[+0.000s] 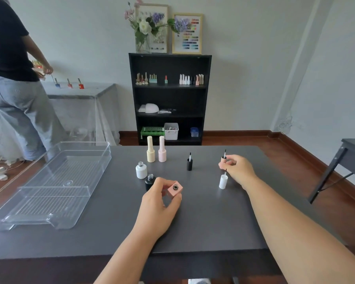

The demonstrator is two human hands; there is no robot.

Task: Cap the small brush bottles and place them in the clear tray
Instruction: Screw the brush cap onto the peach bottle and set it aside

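Observation:
My left hand (160,203) grips an uncapped square pink bottle (175,190) near the table's middle. Behind it stand an open black bottle (150,181) and an open white bottle (141,170). My right hand (237,169) pinches a pink brush cap (223,159) that stands brush-up at the right. A white brush cap (223,181) stands just in front of that hand, and a black brush cap (189,163) stands further left. Two capped bottles, cream (150,149) and pale pink (162,149), stand at the back. The clear tray (29,201) lies at the left with nothing in it.
The dark table (203,222) ends close to me at the front. A person stands at the far left by a draped table. A black shelf (169,99) stands against the back wall. A second dark table's corner (353,148) shows at the right.

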